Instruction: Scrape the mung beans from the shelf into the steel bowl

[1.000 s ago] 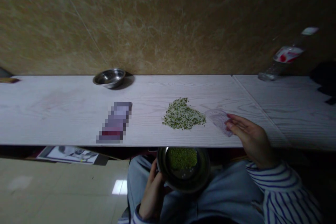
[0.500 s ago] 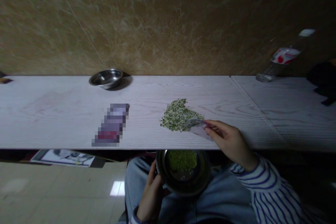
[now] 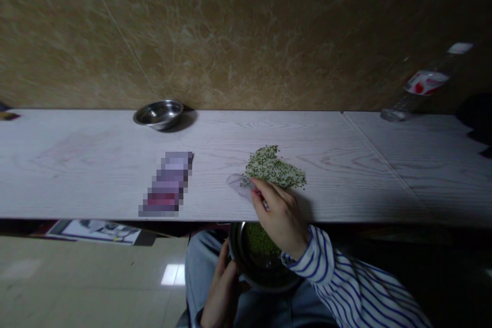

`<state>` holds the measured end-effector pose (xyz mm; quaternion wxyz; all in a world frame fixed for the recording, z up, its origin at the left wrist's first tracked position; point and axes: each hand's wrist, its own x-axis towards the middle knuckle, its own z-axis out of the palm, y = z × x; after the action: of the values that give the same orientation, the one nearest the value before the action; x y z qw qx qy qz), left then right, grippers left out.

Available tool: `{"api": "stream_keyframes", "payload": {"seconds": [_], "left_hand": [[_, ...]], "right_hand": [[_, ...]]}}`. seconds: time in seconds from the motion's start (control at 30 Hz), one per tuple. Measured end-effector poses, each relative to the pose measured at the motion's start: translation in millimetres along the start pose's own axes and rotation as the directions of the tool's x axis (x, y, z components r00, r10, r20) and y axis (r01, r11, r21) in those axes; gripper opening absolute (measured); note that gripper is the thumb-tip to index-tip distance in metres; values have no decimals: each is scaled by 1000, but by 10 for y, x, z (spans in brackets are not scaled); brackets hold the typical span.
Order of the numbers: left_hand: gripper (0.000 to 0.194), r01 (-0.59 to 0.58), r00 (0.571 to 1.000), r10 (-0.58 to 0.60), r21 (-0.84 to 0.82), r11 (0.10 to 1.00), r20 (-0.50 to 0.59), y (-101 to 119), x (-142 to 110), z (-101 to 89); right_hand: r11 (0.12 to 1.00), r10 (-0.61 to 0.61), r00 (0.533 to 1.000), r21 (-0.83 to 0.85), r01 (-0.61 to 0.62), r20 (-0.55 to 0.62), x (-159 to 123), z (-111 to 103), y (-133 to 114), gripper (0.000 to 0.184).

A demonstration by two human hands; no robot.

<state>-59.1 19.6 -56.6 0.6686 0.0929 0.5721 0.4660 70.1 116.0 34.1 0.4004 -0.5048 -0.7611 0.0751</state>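
My right hand (image 3: 279, 212) pinches a clear plastic protractor (image 3: 239, 184) just above the white tabletop, at the front left edge of a pile of mixed green beans and white rice (image 3: 272, 166). Below the table edge, on my lap, my left hand (image 3: 225, 282) grips the left rim of a steel bowl (image 3: 265, 284). Green beans (image 3: 257, 238) cover part of that bowl's inside, with a few white grains near them. My right wrist and sleeve hide the bowl's right side.
Against the wall sits a second steel bowl (image 3: 158, 115). A blurred-out flat rectangular item (image 3: 167, 182) lies left of the pile. On the right stands a plastic bottle (image 3: 425, 82), with a dark object (image 3: 476, 118) beyond it. Printed paper (image 3: 96, 230) shows under the table.
My right hand has carried the protractor leftward, from the pile's right side along its front to the left. My left hand keeps hold of the bowl in the same place.
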Motion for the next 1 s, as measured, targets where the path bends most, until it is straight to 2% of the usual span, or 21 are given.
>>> {"api": "stream_keyframes", "payload": {"seconds": [0.13,0.5,0.67,0.87,1.0], "left_hand": [[75,-9,1000,10,-49,999,20,21,10,-34],[76,11,999,-10,-16,1000,53,-75,114,-81],[80,16,998,-15,-20,1000,69,-65,99,-36],[80,36,995,-37,12,999,92,-6,33,58],[79,45,991,-44,-4,999,125,-16,44,52]], "right_hand": [[996,-31,999,-83,32,13,5,42,51,29],[977,-13,999,-212,22,46,129,-156,368,29],[968,-17,998,-248,31,59,212,-187,473,28],[974,-33,997,-222,48,69,296,-205,583,28],[991,-7,998,-137,16,68,332,-215,642,27]]}}
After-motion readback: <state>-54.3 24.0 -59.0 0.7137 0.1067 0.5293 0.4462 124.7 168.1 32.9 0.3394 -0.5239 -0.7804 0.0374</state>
